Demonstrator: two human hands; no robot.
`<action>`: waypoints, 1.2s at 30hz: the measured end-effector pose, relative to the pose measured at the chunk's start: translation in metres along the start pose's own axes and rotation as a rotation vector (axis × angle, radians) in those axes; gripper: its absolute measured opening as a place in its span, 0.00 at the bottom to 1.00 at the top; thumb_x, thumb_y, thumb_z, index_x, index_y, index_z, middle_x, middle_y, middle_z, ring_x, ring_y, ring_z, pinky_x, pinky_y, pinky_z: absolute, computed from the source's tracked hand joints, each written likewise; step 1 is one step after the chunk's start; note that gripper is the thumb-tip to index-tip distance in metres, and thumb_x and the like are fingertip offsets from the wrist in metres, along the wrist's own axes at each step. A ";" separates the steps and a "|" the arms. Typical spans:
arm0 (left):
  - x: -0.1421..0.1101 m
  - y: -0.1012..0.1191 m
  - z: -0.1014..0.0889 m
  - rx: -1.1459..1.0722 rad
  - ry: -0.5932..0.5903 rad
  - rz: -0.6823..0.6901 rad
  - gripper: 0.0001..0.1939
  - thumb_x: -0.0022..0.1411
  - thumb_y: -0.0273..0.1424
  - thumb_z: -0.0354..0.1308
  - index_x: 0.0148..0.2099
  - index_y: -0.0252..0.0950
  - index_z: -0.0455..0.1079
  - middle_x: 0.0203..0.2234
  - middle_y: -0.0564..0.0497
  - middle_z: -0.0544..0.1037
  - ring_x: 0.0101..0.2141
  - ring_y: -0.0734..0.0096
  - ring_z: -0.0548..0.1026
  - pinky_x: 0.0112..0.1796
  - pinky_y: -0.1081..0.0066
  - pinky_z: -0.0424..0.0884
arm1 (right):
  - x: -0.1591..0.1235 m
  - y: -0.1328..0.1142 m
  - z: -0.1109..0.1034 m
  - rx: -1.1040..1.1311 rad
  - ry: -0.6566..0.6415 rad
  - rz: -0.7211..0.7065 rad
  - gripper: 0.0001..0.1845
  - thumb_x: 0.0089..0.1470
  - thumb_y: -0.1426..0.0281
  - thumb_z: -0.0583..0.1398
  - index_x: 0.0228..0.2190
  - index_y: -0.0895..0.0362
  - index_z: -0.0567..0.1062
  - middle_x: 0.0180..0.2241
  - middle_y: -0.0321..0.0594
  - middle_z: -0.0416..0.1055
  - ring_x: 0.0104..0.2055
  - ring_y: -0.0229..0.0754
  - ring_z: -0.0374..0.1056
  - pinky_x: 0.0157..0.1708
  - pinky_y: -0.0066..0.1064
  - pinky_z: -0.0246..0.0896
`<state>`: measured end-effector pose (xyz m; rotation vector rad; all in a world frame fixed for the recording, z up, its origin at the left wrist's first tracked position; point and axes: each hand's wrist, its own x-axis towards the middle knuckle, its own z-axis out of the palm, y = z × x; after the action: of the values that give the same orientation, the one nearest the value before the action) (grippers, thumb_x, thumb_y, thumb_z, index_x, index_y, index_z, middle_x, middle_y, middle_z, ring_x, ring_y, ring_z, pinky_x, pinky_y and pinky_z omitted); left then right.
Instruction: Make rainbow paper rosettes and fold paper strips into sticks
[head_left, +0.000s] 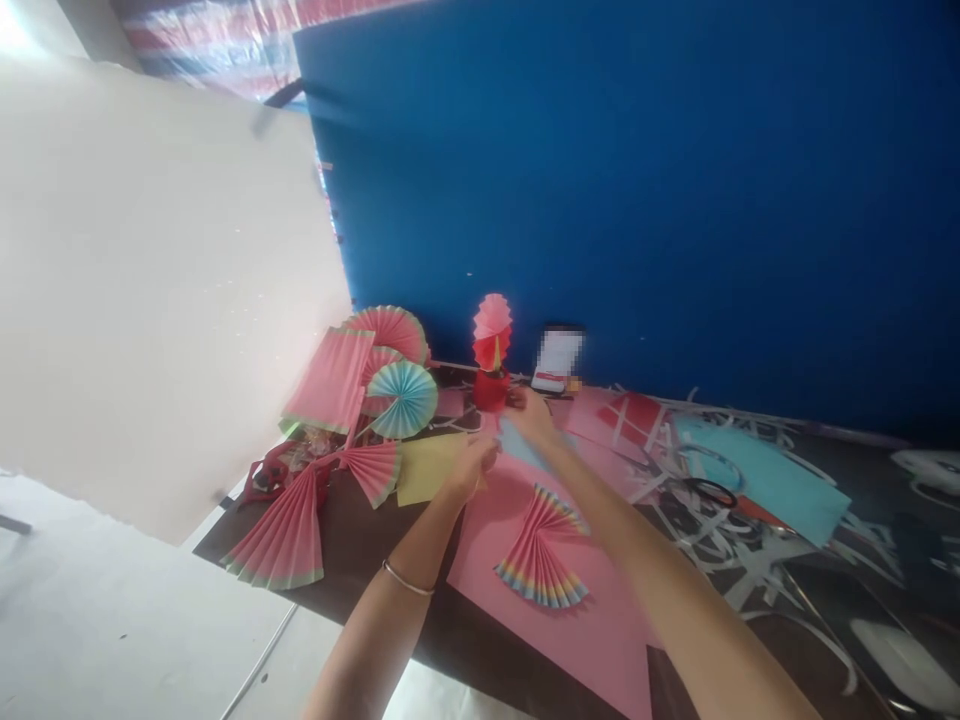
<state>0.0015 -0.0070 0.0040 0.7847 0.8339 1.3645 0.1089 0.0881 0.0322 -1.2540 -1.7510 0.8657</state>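
My left hand (475,468) is over the edge of the large pink sheet (517,615), beside a yellow paper (431,468). Its fingers are closed in a pinch, and what is between them is too small to make out. My right hand (531,412) reaches further forward, fingers curled together close to a red pot-like base (491,392). From that base rises a pleated red and pink paper piece (493,325). Whether the right fingertips touch the base is unclear. A pleated pink fan piece with rainbow edges (544,555) lies on the pink sheet between my forearms.
Pink pleated fans (289,530) and a light blue round fan (403,398) crowd the left. A phone (559,358) leans against the blue panel (637,180). Paper strips (750,570), a black tape ring (709,491) and a light blue sheet (772,478) lie at right.
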 end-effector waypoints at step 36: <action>-0.030 0.033 0.011 1.029 -0.575 -0.167 0.16 0.52 0.38 0.56 0.20 0.32 0.67 0.15 0.54 0.66 0.17 0.78 0.61 0.21 0.75 0.56 | -0.163 -0.008 -0.086 -0.177 -0.372 -0.104 0.15 0.52 0.64 0.53 0.19 0.56 0.72 0.18 0.34 0.66 0.21 0.36 0.58 0.22 0.28 0.51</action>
<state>-0.0063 -0.0351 0.0391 1.7434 1.0800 0.4219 0.2136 -0.0640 0.0432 -1.1520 -2.2089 0.9448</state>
